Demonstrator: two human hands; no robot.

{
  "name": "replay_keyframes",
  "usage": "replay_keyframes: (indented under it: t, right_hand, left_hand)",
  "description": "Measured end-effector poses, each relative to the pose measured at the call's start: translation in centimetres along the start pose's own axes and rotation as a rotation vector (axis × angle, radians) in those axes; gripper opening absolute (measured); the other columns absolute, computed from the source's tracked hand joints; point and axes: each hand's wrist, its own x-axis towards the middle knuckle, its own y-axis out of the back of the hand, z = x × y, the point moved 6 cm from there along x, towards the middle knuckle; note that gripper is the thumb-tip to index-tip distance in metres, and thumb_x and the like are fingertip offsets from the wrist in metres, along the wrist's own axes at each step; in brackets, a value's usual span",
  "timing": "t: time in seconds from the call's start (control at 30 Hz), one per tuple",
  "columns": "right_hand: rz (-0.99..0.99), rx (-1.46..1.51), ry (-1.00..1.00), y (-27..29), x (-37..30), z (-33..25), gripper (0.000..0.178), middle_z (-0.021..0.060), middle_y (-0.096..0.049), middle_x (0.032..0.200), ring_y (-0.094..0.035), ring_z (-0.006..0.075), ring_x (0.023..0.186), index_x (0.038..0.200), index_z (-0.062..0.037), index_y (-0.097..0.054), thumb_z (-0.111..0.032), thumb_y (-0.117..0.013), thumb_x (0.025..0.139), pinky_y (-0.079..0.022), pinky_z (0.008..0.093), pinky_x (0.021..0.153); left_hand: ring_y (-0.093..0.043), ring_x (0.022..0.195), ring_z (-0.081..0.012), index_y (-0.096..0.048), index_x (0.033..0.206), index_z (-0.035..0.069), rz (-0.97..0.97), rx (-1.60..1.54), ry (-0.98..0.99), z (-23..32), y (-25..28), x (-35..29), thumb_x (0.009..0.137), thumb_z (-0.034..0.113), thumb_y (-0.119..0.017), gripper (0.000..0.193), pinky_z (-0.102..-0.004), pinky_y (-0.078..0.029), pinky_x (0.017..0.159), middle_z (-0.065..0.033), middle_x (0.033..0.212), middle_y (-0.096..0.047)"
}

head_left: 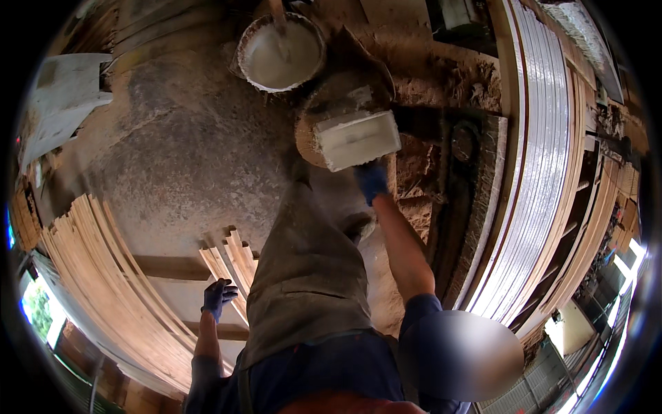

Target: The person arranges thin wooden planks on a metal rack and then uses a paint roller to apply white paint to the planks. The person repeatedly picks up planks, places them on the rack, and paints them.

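Observation:
My right hand (372, 181), in a blue glove, is at the near edge of a pale rectangular block or tray (358, 141) coated in whitish material. Its fingers are mostly hidden; they appear closed on that edge. Beneath the pale piece lies a round brown container (308, 131), partly covered. My left hand (218, 297), gloved in dark blue, hangs low at my left with its fingers apart and nothing in them. Short wooden strips (241, 259) lie close beside it.
A round bucket (286, 55) of whitish paste, with a stick-like handle (277, 14) in it, stands ahead. Long wooden strips (114, 269) are stacked at left. Long silvery and wooden lengths (541, 165) run along the right. A blurred oval hides part of the lower right.

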Motion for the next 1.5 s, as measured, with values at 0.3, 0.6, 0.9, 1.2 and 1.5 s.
replay_keyframes:
  t: [0.3, 0.6, 0.9, 1.2, 1.5]
  right_hand:
    - [-0.096, -0.234, -0.077, 1.3, 0.8, -2.2, 0.032, 0.018, -0.068, 0.115, -0.064, 0.0358, 0.107, 0.114, -0.0098, -0.069, -0.029, -0.051, 0.097, -0.052, 0.0468, 0.09]
    - [0.157, -0.244, -0.106, 9.6, -12.3, -7.3, 0.036, 0.0226, -0.068, 0.099, -0.067, 0.036, 0.085, 0.101, -0.0114, -0.071, -0.042, -0.054, 0.093, -0.054, 0.0474, 0.076]
    - [0.03, 0.333, 0.052, 33.0, -39.6, -8.2, 0.036, 0.0171, -0.067, 0.121, -0.066, 0.0283, 0.11, 0.125, -0.0076, -0.066, -0.028, -0.065, 0.096, -0.052, 0.0391, 0.096]
    - [0.809, 0.576, -0.365, 58.5, -42.5, 17.5, 0.016, 0.0002, -0.067, 0.085, -0.057, 0.0086, 0.076, 0.106, -0.0023, -0.07, -0.012, -0.061, 0.098, -0.048, 0.0247, 0.069]
    - [0.199, -0.341, -0.793, 58.8, -39.6, 32.2, 0.035, 0.0163, -0.072, 0.105, -0.066, 0.0386, 0.102, 0.107, -0.0175, -0.074, -0.043, -0.054, 0.093, -0.053, 0.0473, 0.087]
  left_hand:
    - [-0.071, 0.088, -0.0218, -0.062, 0.125, 0.007, -0.132, 0.158, -0.207, 8.8, -2.3, 0.2, 0.101, 0.047, -0.05, 0.047, -0.0365, -0.053, 0.082, -0.0131, 0.104, -0.074]
    - [-0.062, 0.095, -0.0319, -0.064, 0.092, 0.018, -0.509, 0.211, -0.444, 10.8, -5.0, 4.3, 0.087, 0.037, -0.062, 0.019, -0.041, -0.052, 0.075, -0.0049, 0.095, -0.066]
    - [-0.061, 0.085, -0.0313, -0.06, 0.111, 0.004, -0.528, 0.76, -0.483, 7.8, -21.0, 3.1, 0.096, 0.028, -0.052, 0.029, -0.0415, -0.052, 0.069, -0.0158, 0.102, -0.064]
    - [-0.066, 0.077, -0.0254, -0.066, 0.1, 0.001, -0.483, 1.181, -0.661, 14.1, -32.9, 0.5, 0.101, 0.023, -0.048, 0.028, -0.0368, -0.055, 0.073, -0.0125, 0.098, -0.069]
    - [-0.071, 0.078, -0.0351, -0.061, 0.118, -0.001, -0.563, 0.483, -0.207, 21.5, -41.0, -2.3, 0.102, 0.024, -0.049, 0.032, -0.0407, -0.059, 0.072, -0.0203, 0.097, -0.072]
